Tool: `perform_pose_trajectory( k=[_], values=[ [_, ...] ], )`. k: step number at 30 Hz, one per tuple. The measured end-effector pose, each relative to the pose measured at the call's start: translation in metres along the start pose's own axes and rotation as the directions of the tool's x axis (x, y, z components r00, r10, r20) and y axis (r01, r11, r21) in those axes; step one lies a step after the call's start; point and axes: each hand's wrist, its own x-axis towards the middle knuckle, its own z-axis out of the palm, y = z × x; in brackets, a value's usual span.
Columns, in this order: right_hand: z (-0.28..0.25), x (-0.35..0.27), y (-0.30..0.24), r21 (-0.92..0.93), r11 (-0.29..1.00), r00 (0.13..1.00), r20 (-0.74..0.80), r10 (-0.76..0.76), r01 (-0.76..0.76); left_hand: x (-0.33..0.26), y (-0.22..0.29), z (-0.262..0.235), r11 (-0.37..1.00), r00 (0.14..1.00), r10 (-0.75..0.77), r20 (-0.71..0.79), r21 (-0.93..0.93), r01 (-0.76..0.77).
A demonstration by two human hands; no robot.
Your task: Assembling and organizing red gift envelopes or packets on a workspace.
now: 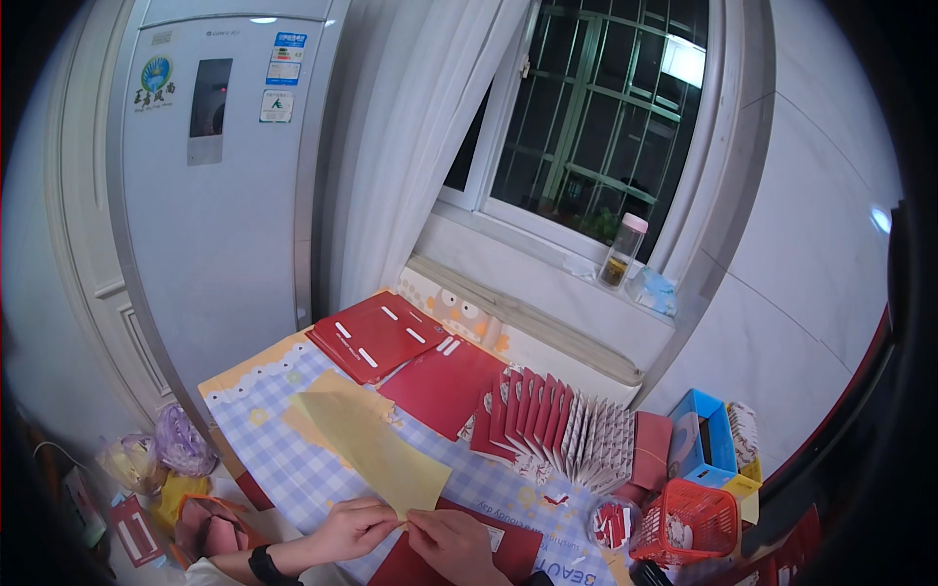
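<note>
My left hand point(354, 527) and my right hand point(451, 547) meet at the near edge of the table. Their fingertips pinch the near corner of a long, thin yellow paper sheet point(396, 464). That sheet slants away to the far left, over more yellow paper point(311, 415) lying on the tablecloth. Beneath my hands is a dark red card sheet point(518, 549) with a white label, partly hidden by the right hand. Beyond them lies a flat red sheet point(445, 386), beside a stack of red printed covers point(376, 337).
A fanned row of red and patterned folded booklets point(532, 415) runs along the right. Past it are a clear round tub of small red-and-white pieces point(614, 523), an orange basket point(689, 518) and a blue box point(703, 430). A bottle point(622, 252) stands on the windowsill.
</note>
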Motion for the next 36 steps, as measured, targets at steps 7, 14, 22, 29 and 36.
perform_pose_trajectory(
  k=[7, 14, 22, 29, 36],
  values=[
    [0.000, -0.001, 0.001, -0.014, 1.000, 0.999, -0.046, -0.021, 0.020, -0.001, 0.002, 0.000, 1.000, 1.000, 0.016, 0.012, 0.006, -0.016],
    [-0.002, 0.001, -0.002, 0.020, 1.000, 1.000, -0.012, 0.010, -0.010, -0.001, 0.001, 0.000, 1.000, 1.000, 0.019, 0.004, 0.004, -0.019],
    [-0.001, -0.001, 0.000, -0.097, 0.991, 0.994, -0.053, -0.096, 0.090, 0.002, 0.011, -0.003, 0.998, 0.999, 0.031, 0.014, 0.049, -0.032],
    [0.000, -0.001, 0.001, -0.006, 1.000, 0.999, -0.041, 0.003, -0.004, 0.002, 0.010, -0.001, 0.998, 0.999, 0.040, 0.009, 0.046, -0.040],
    [-0.004, 0.004, -0.002, 0.101, 0.995, 1.000, -0.005, 0.027, -0.026, 0.000, 0.008, -0.002, 1.000, 1.000, -0.014, 0.006, 0.019, 0.014]
  ],
)
